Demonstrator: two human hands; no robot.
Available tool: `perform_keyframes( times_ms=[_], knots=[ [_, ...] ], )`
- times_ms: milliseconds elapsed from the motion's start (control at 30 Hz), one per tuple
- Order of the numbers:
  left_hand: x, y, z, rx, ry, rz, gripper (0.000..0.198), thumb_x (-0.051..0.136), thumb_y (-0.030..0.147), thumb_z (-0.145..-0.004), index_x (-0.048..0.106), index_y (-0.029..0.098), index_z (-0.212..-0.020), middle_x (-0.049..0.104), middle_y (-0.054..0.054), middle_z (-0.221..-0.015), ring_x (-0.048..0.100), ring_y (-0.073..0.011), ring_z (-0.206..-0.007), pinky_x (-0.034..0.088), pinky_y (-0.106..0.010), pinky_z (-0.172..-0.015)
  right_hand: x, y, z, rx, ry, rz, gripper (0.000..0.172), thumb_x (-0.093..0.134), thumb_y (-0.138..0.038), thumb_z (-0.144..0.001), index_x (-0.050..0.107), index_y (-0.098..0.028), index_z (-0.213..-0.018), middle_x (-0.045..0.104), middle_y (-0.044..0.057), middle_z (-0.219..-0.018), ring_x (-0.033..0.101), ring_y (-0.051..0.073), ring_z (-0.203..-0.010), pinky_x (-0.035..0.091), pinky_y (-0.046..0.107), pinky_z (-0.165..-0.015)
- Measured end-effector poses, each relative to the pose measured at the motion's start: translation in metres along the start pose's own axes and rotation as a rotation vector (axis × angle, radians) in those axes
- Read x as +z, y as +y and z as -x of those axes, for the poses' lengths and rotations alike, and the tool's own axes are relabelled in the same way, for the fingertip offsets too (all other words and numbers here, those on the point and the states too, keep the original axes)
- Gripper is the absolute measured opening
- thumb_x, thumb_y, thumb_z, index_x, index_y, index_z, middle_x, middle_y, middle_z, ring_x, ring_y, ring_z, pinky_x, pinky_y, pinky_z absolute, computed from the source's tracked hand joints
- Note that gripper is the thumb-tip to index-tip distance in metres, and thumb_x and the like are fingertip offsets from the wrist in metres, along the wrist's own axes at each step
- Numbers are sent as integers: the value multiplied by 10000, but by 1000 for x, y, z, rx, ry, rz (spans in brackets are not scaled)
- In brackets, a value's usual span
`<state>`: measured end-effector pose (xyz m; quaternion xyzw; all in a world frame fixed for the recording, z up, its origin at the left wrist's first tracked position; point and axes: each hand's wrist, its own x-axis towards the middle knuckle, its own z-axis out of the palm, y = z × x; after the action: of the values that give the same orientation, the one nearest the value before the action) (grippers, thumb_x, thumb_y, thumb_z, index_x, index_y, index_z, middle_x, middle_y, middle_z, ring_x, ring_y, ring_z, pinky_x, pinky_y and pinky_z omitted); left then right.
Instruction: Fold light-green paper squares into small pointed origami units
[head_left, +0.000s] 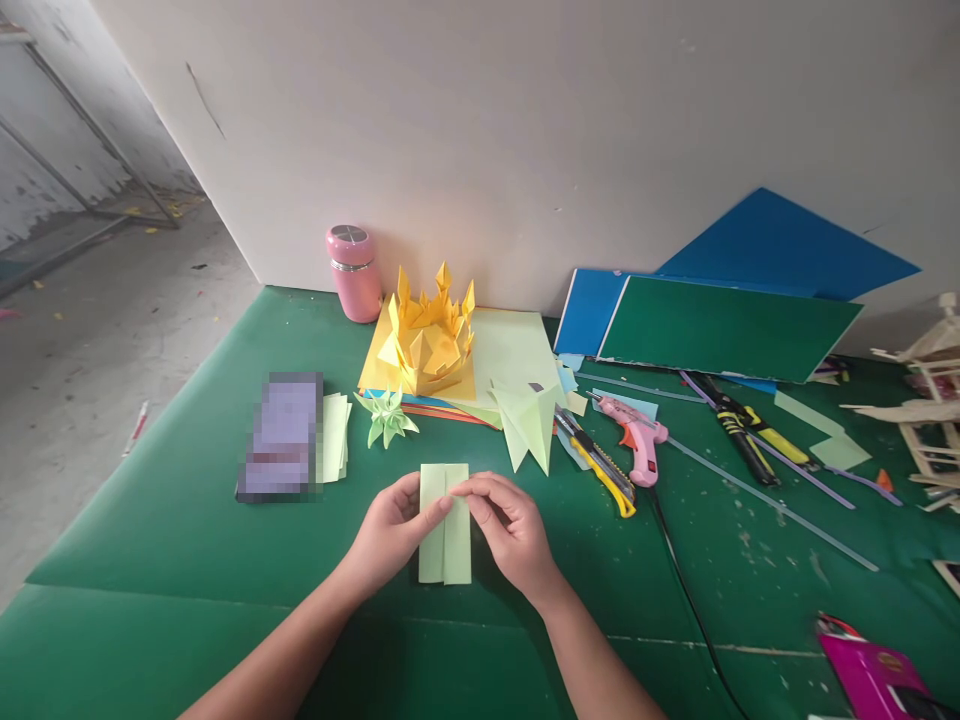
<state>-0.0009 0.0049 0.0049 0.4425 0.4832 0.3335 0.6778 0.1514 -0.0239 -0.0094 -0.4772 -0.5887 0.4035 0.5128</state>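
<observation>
A pale green sheet of paper (444, 550), folded into a tall narrow strip with a seam down its middle, is held between my hands above the green tabletop. My left hand (396, 525) grips its left side, thumb pressed on the front near the seam and fingers partly behind. On the upper right part, my right hand (510, 520) pinches the paper with thumb and forefinger. Just beyond the hands sit a small green origami flower (387, 417) and a pointed pale green folded paper piece (527, 420).
A yellow paper crown (431, 345) rests on stacked paper beside a pink flask (354, 275). To the right lie a yellow cutter knife (600, 465), a corded pink glue gun (637, 440) and pliers (742, 440). A blurred phone-like object (281, 435) and paper slips (335, 438) lie left.
</observation>
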Motion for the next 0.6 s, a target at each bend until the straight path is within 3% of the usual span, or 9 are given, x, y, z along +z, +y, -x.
perform_keyframes(
  times_ms=[300,600],
  knots=[
    [-3,-1,0,-55,58,195,441,794,436,-608,637,164,-916,731,-49,-868,657,-189,-745,525,-272,-629,-1,4,4,-52,-104,48,301,533,-116,-835,726,-314,-952,619,33,-886,601,177,-839,484,285,-749],
    [0,2,0,-82,43,170,440,825,422,-561,651,154,-863,729,-38,-780,659,-191,-716,519,-286,-641,-1,3,1,81,-66,-71,98,665,-322,-798,753,-279,-793,634,23,-805,599,173,-755,482,279,-689]
  ],
)
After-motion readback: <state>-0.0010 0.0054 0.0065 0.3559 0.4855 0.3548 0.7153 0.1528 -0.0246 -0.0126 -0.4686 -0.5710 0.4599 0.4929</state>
